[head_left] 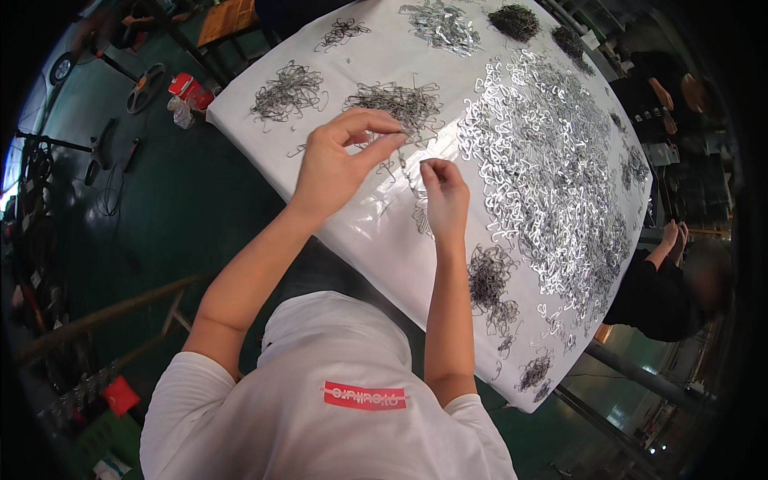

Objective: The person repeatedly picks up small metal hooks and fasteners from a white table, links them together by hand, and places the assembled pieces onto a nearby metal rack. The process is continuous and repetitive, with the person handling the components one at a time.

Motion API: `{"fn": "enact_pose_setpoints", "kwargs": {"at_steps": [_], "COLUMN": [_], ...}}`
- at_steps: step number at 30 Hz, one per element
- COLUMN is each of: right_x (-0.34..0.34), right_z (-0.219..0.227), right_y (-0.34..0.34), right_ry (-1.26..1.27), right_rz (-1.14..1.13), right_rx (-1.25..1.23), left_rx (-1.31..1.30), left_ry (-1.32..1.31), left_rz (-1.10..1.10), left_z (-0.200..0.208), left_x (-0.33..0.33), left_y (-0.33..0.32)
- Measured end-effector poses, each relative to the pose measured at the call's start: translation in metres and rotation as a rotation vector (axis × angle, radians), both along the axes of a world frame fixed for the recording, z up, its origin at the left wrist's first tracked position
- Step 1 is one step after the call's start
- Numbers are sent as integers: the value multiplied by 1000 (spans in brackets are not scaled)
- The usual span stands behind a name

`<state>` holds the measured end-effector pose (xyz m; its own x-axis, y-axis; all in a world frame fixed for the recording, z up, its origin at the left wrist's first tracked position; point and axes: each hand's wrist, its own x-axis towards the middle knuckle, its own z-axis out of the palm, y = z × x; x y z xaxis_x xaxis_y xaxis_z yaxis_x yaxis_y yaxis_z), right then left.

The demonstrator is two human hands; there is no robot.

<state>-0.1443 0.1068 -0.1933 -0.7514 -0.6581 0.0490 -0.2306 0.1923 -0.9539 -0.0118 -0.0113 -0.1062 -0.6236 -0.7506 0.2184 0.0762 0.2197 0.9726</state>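
My left hand (340, 156) is raised above the near part of the white-covered table (264, 156), thumb and fingertips pinched on a thin bent wire hook (407, 137). Lower and to its right, my right hand (446, 196) is closed in a pinch; whatever its fingertips hold is too small to make out. Just beyond my left hand lies a tangled pile of thin wire hooks (396, 98). Some more wire pieces (420, 212) rest beside my right hand, partly hidden by it. A broad spread of shiny S-shaped metal hooks (528, 160) covers the table to the right.
Smaller piles of dark hooks (490, 280) and grey wire hooks (290, 92) lie around the table, with flat shiny pieces (444, 28) at the far side. Co-workers stand along the right edge, one with hands (676, 236) together. A red container (190, 90) stands beyond the left corner.
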Motion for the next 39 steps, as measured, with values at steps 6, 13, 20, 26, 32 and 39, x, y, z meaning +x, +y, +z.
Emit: {"fn": "enact_pose_setpoints", "kwargs": {"at_steps": [6,13,20,26,32,39], "right_x": [2,15,35,45,42,40], "right_z": [-62,-33,70,110,113,109], "right_y": [-44,-35,4,27,42,48], "right_ry": [529,340,-440,-521,-401,-259], "right_rz": [232,144,146,72,-53,-143], "right_rx": [573,354,-269,-441,-545,-618], "left_rx": [12,45,105,-79,-255,-595], "left_ry": [-61,-91,-57,4,62,67], "left_rz": [125,175,79,-2,-6,68], "left_z": [-4,-10,2,12,14,3], "left_x": [29,53,50,28,7,-14], "left_y": [-27,-28,5,42,65,75]}}
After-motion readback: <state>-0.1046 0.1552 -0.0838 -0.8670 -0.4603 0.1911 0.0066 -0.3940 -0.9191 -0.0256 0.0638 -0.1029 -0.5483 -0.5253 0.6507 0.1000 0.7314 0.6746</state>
